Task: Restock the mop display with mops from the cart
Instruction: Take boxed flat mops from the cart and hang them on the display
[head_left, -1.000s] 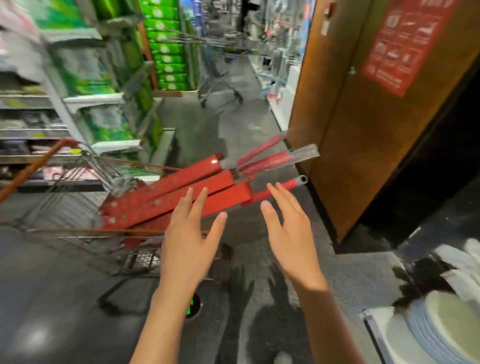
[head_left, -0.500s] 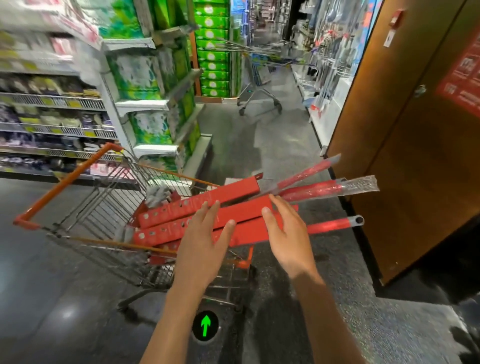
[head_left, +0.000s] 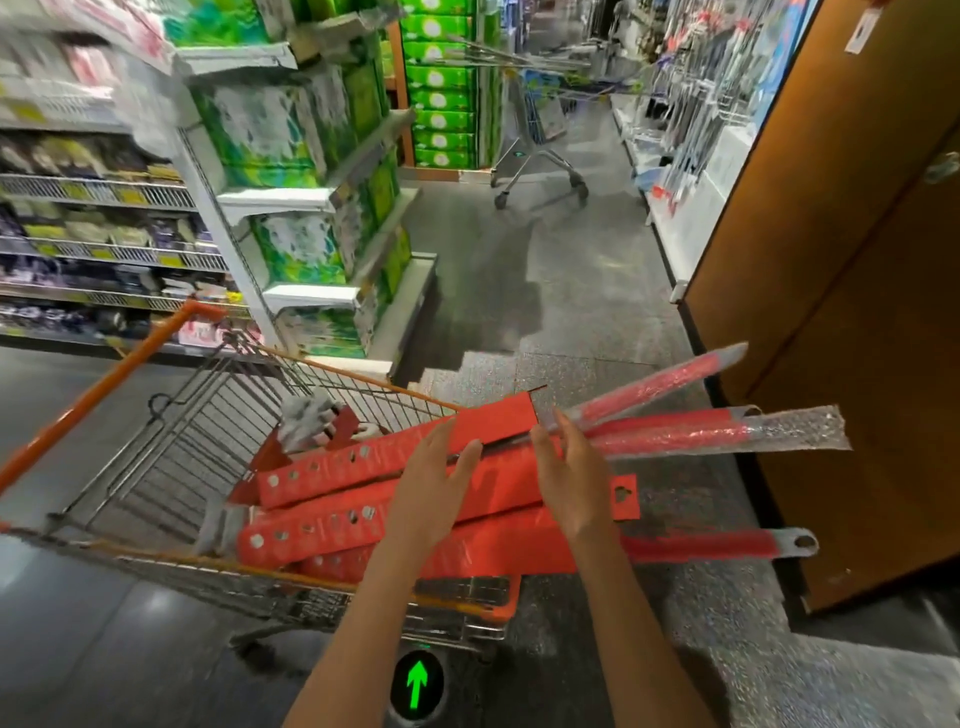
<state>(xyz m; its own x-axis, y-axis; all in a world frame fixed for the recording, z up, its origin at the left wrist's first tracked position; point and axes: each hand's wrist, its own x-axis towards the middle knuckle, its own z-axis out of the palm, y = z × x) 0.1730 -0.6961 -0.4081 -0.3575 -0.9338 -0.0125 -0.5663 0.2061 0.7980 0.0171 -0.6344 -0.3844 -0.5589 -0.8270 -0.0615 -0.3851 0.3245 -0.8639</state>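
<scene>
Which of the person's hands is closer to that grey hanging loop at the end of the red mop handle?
Right. The right hand lies just left of the grey hanging loop; the left hand lies farther left, over the red cardboard mop sleeves.

Shelves (head_left: 104, 192) at left smeared by motion blur; labels and package print unreadable. Cart (head_left: 171, 441) cut by left picture edge. Left hand (head_left: 434, 496) and right hand (head_left: 566, 480) cover middle of boxed mops (head_left: 332, 467); contact with boxes cannot be told. Lowest box mostly hidden under upper ones. Mop display (head_left: 691, 88) far off, blurred, single items indistinct. Second cart (head_left: 540, 135) in aisle blurred. Both forearms cut by bottom edge.
</scene>
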